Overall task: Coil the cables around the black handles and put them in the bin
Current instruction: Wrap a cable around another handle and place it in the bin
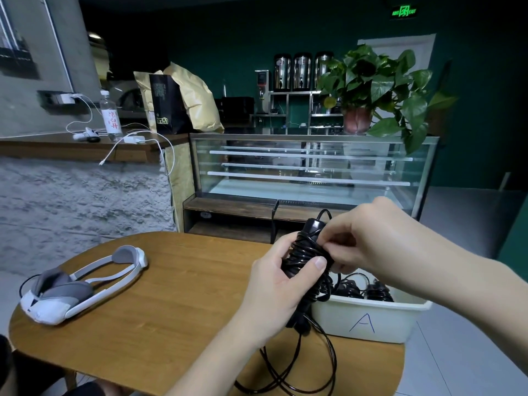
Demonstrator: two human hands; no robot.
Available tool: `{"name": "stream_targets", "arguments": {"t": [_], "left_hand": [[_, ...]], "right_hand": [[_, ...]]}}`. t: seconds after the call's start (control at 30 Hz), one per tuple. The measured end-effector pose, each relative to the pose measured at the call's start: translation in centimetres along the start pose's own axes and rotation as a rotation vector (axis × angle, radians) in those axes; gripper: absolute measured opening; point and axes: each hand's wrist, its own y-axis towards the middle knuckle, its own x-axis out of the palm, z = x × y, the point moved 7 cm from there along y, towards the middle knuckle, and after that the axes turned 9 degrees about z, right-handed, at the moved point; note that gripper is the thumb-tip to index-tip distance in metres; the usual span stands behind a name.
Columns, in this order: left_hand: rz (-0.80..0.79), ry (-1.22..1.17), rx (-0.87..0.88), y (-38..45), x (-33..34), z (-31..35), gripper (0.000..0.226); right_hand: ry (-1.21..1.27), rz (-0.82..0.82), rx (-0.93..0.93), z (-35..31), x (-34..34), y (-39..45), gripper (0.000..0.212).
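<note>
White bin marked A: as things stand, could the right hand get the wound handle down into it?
Probably yes. The right hand already hangs above the white bin, whose top is open, though coiled bundles lie inside and loose cable trails from the handle in the left hand.

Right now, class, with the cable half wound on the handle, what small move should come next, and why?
Probably another turn: the right hand should carry the cable round the black handle that the left hand holds. Slack cable loops lie on the table, so it is not ready for the bin.
</note>
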Motion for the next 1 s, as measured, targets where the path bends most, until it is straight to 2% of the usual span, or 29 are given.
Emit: {"name": "stream_targets", "arguments": {"t": [0.1,0.2,0.37,0.43,0.53,0.6,0.7,0.87,1.0], "left_hand": [[-0.006,0.019,0.003,-0.1,0.0,-0.1,0.030],[-0.010,0.030,0.001,-0.2,0.0,-0.2,0.031],[-0.005,0.004,-0.005,-0.4,0.2,-0.1,0.028],[0.005,0.008,-0.004,-0.3,0.1,0.0,0.027],[0.025,0.017,-0.007,0.1,-0.4,0.0,0.026],[0.018,0.005,-0.005,0.3,-0.5,0.1,0.026],[-0.012,-0.019,-0.019,0.3,-0.4,0.1,0.029],[-0.052,-0.060,-0.031,0.2,0.0,-0.2,0.028],[-0.083,-0.106,-0.082,0.1,0.5,-0.9,0.031]], "right_hand": [[0.044,-0.047,0.092,0.5,0.2,0.3,0.028],[0.016,-0.059,0.079,0.4,0.1,0.5,0.024],[-0.249,0.015,0.050,0.9,0.1,0.9,0.019],[-0.224,0.084,-0.035,1.2,-0.2,0.9,0.023],[-0.108,0.141,-0.264,0.0,-0.2,0.6,0.010],[-0.048,0.168,-0.316,-0.2,-0.2,0.4,0.006],[0.009,0.169,-0.264,0.3,-0.2,0.3,0.006],[0.113,0.072,-0.196,0.8,0.0,0.7,0.016],[0.110,0.047,-0.145,1.3,0.6,0.8,0.019]]}}
